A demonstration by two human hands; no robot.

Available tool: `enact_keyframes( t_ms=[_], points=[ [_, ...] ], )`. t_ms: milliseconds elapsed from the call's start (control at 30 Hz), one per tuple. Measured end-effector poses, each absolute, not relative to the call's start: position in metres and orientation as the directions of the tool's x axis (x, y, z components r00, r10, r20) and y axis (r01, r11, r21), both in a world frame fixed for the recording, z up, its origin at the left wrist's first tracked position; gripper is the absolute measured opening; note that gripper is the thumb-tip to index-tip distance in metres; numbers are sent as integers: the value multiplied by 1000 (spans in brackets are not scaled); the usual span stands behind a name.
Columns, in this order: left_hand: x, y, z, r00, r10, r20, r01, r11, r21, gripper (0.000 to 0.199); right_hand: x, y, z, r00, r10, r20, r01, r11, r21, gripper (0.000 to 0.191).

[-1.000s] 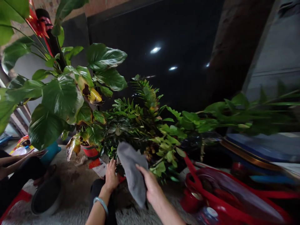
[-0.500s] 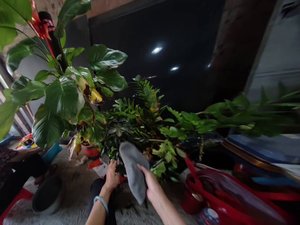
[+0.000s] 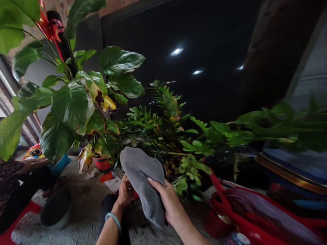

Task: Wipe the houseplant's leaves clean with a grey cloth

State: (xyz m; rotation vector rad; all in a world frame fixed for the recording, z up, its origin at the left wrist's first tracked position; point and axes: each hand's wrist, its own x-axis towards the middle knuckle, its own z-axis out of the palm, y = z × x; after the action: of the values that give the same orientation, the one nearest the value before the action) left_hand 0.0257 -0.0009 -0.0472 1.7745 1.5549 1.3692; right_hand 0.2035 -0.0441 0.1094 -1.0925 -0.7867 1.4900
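A limp grey cloth point(image 3: 143, 173) hangs in front of the dark green leaves at the centre. My right hand point(image 3: 170, 200) grips it from the right, thumb lying on top. My left hand point(image 3: 125, 192), with a pale bangle point(image 3: 113, 219) on the wrist, is just left of the cloth at the edge of the foliage. Its fingers curl inward, partly behind the cloth, and what they hold, if anything, is hidden. A low leafy plant point(image 3: 166, 105) stands beyond both hands.
A large-leaved plant point(image 3: 73, 102) rises at left, with a red pot point(image 3: 102, 164) nearby. A grey bucket point(image 3: 56, 209) and a seated person's arm point(image 3: 30, 166) are at lower left. A red bag point(image 3: 237, 211) lies at lower right.
The grey cloth has moved left and up, spread wider towards the camera, and now covers part of the leaves by my left hand. My left hand's fingers have curled in. The view has shifted slightly.
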Motion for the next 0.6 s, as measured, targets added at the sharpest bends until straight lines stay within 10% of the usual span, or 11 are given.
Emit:
enact_keyframes(
  t_ms=[167,433,600],
  points=[
    [18,1,-56,-173,921,349,559,-200,805,51,215,-44,77,57,919,-389,-401,-336,-852,36],
    [19,1,-61,-147,896,420,557,-275,783,46,208,-17,128,254,962,-99,-372,2,-928,47],
    [22,-2,-50,-123,913,389,543,-266,797,46,208,-28,77,153,937,-313,-319,-253,-913,42]
  ],
)
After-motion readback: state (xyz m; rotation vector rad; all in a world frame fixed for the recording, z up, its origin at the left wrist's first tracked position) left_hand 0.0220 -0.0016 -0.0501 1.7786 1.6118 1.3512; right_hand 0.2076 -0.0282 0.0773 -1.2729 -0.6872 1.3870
